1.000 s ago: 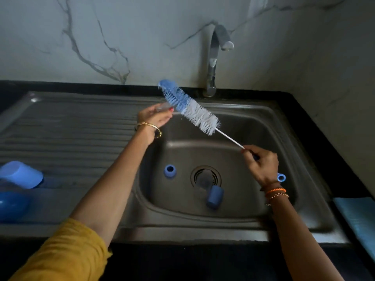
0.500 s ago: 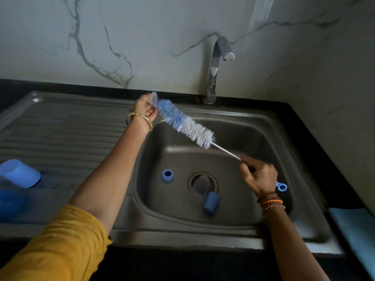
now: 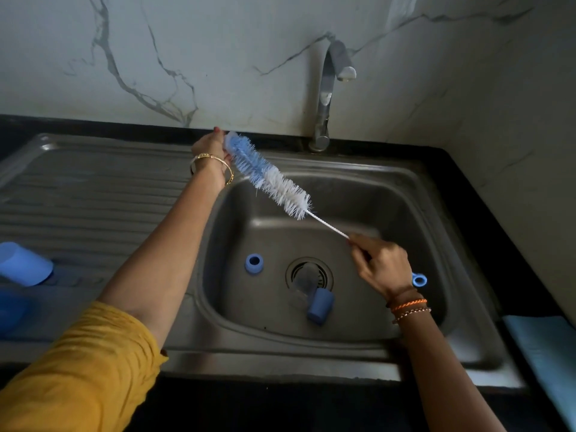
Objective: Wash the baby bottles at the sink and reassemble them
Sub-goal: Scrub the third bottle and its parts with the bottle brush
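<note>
Since earlier frame, left hand (image 3: 212, 152) shifted to sink's (image 3: 343, 344) back-left rim, pinching small clear part, likely teat, against bottle brush (image 3: 271, 179) tip. Right hand (image 3: 381, 265) grips wire handle. Bottle (image 3: 313, 299), blue ring (image 3: 254, 263) in basin. Scrub gently, steady grip.

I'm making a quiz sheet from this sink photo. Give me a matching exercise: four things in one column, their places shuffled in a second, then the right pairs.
Things
1. bottle brush
2. blue ring
3. blue cup
4. tap

Places
A. lying on the ribbed draining board, far left
B. held in the air between both hands, over the basin
C. mounted behind the basin, against the marble wall
D. on the basin floor, left of the drain

Pairs: 1-B, 2-D, 3-A, 4-C
</note>
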`<state>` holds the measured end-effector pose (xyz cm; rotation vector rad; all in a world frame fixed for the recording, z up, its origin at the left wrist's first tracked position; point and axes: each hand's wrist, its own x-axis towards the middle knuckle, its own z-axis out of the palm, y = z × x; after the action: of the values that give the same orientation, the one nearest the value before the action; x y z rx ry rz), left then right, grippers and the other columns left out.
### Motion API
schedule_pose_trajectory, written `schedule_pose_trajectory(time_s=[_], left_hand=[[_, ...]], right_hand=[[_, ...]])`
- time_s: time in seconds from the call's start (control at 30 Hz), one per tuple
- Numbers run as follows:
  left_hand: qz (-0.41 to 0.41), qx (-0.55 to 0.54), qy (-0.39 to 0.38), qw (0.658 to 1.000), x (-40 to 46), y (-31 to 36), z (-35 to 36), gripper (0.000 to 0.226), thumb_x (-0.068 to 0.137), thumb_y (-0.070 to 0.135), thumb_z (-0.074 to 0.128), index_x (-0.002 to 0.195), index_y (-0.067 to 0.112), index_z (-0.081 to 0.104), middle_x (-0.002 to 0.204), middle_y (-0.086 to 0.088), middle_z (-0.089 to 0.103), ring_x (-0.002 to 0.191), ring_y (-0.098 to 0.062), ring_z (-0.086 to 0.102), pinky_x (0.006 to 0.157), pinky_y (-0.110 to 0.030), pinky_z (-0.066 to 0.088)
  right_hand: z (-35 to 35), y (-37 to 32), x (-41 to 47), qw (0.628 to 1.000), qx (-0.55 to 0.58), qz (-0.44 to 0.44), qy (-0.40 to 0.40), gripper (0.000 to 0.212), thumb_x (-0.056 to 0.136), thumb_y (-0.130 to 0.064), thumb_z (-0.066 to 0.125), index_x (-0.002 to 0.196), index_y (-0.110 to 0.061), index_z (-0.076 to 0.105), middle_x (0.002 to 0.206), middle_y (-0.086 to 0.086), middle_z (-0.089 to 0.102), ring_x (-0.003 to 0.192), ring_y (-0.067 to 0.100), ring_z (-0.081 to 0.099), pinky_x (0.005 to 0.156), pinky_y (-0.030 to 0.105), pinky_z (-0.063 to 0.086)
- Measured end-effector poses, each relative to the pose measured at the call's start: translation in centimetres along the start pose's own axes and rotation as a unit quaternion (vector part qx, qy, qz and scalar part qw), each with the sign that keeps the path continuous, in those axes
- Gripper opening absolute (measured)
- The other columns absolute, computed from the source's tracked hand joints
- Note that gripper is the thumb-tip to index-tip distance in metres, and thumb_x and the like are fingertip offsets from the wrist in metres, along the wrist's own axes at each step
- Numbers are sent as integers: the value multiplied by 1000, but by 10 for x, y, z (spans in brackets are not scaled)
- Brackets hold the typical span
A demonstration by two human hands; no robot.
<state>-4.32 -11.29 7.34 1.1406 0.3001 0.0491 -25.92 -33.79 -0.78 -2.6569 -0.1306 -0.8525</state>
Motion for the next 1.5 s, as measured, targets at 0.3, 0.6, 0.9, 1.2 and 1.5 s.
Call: schedule_pose_trajectory(time_s=[0.3,0.6,0.9,1.2,1.5], left_hand=[[66,58,-93,992,-6,-7,-9,19,98,2,36,111,5,51,79,-5,56,62,-5,60,61,-15,52],[-5,-81,-204,976,-4,-8,-27,21,98,3,34,95,16,51,91,1,54,87,-13,60,90,-34,48],[-24,3,-31,999,-6,-25,-10,19,91,1,53,109,-1,59,71,-2,61,69,-14,58,81,-34,51],[-12,-137,-263,955,-13,-13,-21,17,85,3,59,94,16,64,68,7,67,76,-10,67,78,-32,54],[-43,83,-90,991,-1,-21,-17,37,95,18,51,129,6,50,89,-8,56,57,-3,58,57,-18,48]], right_hand=[[6,-7,9,826,392,345,-211,27,94,-3,47,71,-9,59,39,-8,37,31,0,29,33,12,24],[5,-11,10,779,381,439,-235,32,98,-17,43,71,-12,59,48,2,38,32,3,34,37,14,25],[-1,-23,2,975,-27,178,128,15,84,-12,61,90,-10,74,80,12,72,65,36,67,52,39,52],[-2,-6,16,740,414,498,-181,33,96,-20,46,64,-18,53,39,-9,32,31,3,24,32,11,16],[4,-26,8,952,1,301,-50,23,93,-30,54,89,-13,69,74,15,67,71,33,63,62,34,44]])
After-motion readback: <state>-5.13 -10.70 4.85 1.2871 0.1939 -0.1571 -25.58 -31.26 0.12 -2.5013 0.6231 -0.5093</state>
